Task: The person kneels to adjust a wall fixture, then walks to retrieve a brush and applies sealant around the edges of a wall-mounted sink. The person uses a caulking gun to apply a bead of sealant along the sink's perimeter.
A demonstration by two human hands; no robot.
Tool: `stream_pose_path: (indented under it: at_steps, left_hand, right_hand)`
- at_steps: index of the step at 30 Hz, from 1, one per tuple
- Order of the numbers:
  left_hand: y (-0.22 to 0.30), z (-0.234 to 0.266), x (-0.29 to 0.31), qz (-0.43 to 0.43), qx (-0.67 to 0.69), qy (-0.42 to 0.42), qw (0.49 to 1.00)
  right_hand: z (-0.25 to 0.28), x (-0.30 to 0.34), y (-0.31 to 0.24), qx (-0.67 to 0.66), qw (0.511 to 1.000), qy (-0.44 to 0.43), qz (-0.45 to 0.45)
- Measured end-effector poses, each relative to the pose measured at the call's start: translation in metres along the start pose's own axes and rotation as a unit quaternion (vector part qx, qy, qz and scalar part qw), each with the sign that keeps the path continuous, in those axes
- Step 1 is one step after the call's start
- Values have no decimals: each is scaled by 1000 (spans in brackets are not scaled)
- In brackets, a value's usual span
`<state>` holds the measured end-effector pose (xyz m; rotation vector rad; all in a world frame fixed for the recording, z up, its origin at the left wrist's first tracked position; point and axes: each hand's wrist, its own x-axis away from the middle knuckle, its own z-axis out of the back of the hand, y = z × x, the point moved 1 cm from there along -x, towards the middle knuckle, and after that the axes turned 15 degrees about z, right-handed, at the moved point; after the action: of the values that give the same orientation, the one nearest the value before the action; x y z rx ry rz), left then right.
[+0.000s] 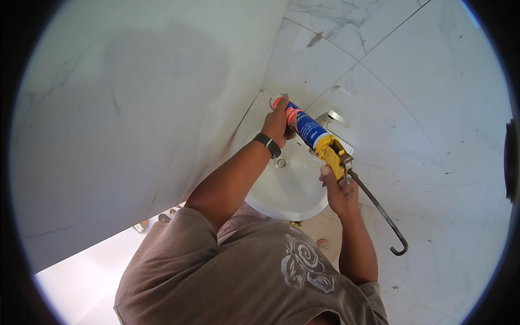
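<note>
A yellow caulking gun [330, 153] with a blue, red and white sealant tube [305, 124] in it is held slantwise over a white washbasin [287, 192]. My left hand [278, 123] is closed around the front of the tube, near its red and white end. Around the gun's yellow handle my right hand [341, 190] is closed, the thumb lying on its near side. The gun's hooked metal rod [382, 214] sticks out behind toward the lower right. The nozzle cannot be made out; the tube hides part of the basin.
Beyond the tube, a chrome tap [337, 117] stands on the basin, whose round drain [280, 162] shows below my left wrist. A marbled wall [135, 108] rises close on the left. Grey-veined tiles [422, 124] lie behind and to the right. Small items [142, 226] lie at the lower left.
</note>
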<state>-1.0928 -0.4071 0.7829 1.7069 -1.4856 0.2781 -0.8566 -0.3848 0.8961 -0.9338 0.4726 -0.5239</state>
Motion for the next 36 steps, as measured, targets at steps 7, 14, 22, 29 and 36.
stream_pose_path:
  at_steps: [7, 14, 22, 29, 36]
  left_hand:
    - [2, -3, 1, 4, 18, 20, 1000]
    - [8, -8, 5, -1, 43, 7, 999]
    - [9, -25, 7, -2, 117, 11, 993]
    - [13, -39, 2, -7, 143, 18, 990]
    - [10, -45, 3, -13, 143, 48, 988]
  right_hand:
    - [7, -13, 2, -21, 999, -26, -2]
    - [18, -31, -4, 20, 998, -53, -17]
    - [42, -60, -18, 53, 993, -102, -41]
    - [58, -92, -17, 69, 987, -135, -44]
    - [65, -98, -6, 98, 983, -144, -66]
